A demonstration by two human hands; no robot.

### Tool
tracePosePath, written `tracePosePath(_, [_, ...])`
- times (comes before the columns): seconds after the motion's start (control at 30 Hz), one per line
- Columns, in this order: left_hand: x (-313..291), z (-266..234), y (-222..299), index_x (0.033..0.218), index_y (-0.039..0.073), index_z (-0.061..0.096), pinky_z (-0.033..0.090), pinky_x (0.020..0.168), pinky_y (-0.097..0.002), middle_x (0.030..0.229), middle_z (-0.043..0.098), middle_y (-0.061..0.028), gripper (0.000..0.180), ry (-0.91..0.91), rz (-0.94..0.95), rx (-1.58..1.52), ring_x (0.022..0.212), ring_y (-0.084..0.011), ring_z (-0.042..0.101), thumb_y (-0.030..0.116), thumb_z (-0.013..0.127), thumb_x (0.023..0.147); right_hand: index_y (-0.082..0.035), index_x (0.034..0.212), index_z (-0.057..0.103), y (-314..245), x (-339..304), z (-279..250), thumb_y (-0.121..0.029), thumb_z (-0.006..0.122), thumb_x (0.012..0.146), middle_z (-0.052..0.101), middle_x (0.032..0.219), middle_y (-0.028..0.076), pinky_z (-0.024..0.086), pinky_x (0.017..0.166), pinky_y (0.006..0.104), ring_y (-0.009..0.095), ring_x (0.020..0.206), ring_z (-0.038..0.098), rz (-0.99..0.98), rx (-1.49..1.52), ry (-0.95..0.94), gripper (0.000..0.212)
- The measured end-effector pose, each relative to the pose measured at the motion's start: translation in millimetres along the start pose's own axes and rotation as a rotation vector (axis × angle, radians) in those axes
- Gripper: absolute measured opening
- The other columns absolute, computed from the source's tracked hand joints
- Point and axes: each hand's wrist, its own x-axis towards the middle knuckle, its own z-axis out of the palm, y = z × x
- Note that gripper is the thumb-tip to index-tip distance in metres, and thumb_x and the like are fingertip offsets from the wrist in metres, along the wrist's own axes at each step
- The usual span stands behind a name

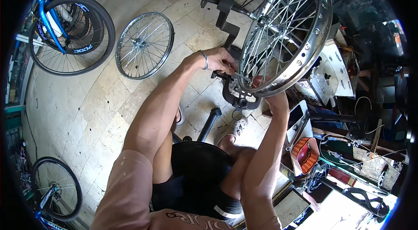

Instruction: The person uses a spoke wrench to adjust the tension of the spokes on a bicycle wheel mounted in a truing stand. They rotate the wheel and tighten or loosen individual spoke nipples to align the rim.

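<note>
A spoked bicycle wheel [320, 34] with a shiny metal rim stands upright in a dark metal truing stand [226, 16], ahead and to the right. My left hand [220, 61], with a bracelet at its wrist, is at the near left side of the rim. Its fingers are pinched on a thin metal tool [242, 75] that points at the lower rim. From below, my right hand [275, 100] reaches behind the rim. Its curled fingers show partly between the spokes, and what they hold is hidden.
A second spoked wheel [163, 58] lies on the tiled floor to the left, near a blue bicycle [48, 16]. Another bicycle wheel [78, 186] is at lower left. To the right are an orange basket [305, 154] and cluttered tools and parts. A black round seat [200, 164] is below me.
</note>
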Motion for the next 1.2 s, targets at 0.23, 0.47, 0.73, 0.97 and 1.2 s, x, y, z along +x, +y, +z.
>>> tracePosePath(0.23, [20.3, 5.1, -13.8, 0.098, 0.002, 0.067, 0.045, 0.062, -0.0228, 0.076, 0.065, -0.0008, 0.022, -0.029, -0.007, -0.091, 0.067, -0.0069, 0.054, 0.012, 0.068, 0.079, 0.001, 0.082, 0.066, -1.8, 3.1, 0.0, -0.016, 0.073, 0.071, 0.061, 0.07, 0.003, 0.044, 0.058, 0.0275, 0.01, 0.064, 0.054, 0.022, -0.132, 0.011, 0.021])
tracePosePath(0.47, [25.6, 2.1, -11.2, 0.091, 0.001, 0.068, 0.046, 0.063, -0.0258, 0.076, 0.067, -0.0038, 0.019, -0.029, -0.097, -0.089, 0.069, -0.0099, 0.058, 0.012, 0.07, 0.075, -0.002, 0.086, 0.065, 19.3, 3.1, 5.8, -0.026, 0.078, 0.067, 0.064, 0.073, 0.008, 0.046, 0.061, 0.0296, 0.013, 0.068, 0.058, -0.027, -0.197, 0.102, 0.033])
tracePosePath(0.73, [-4.2, 48.9, 95.3, 0.075, 0.003, 0.065, 0.051, 0.065, -0.0385, 0.071, 0.063, -0.0148, 0.013, 0.329, -0.12, 0.796, 0.07, -0.0281, 0.064, 0.009, 0.054, 0.079, -0.002, 0.095, 0.061, 57.5, 9.8, -1.2, -0.015, 0.072, 0.067, 0.065, 0.079, 0.01, 0.048, 0.062, 0.0309, 0.016, 0.07, 0.062, 0.01, -0.091, 0.156, 0.033])
tracePosePath(0.97, [-18.5, 38.8, 108.6, 0.077, 0.004, 0.065, 0.051, 0.064, -0.0399, 0.073, 0.064, -0.0169, 0.009, 0.315, -0.189, 0.705, 0.072, -0.0316, 0.063, 0.005, 0.056, 0.073, 0.003, 0.1, 0.061, 26.5, 10.3, 7.1, -0.008, 0.073, 0.068, 0.065, 0.085, 0.008, 0.048, 0.068, 0.0271, 0.014, 0.075, 0.06, -0.057, -0.242, 0.043, 0.036])
tracePosePath(1.2, [-2.9, 12.1, 63.5, 0.087, 0.006, 0.065, 0.046, 0.064, -0.0343, 0.075, 0.064, -0.0131, 0.019, 0.122, -0.086, 0.41, 0.071, -0.0223, 0.062, -0.003, 0.056, 0.073, 0.003, 0.098, 0.064, 19.4, 7.6, -2.3, -0.005, 0.073, 0.066, 0.066, 0.085, 0.008, 0.047, 0.063, 0.0249, 0.012, 0.073, 0.06, 0.052, -0.202, 0.033, 0.034])
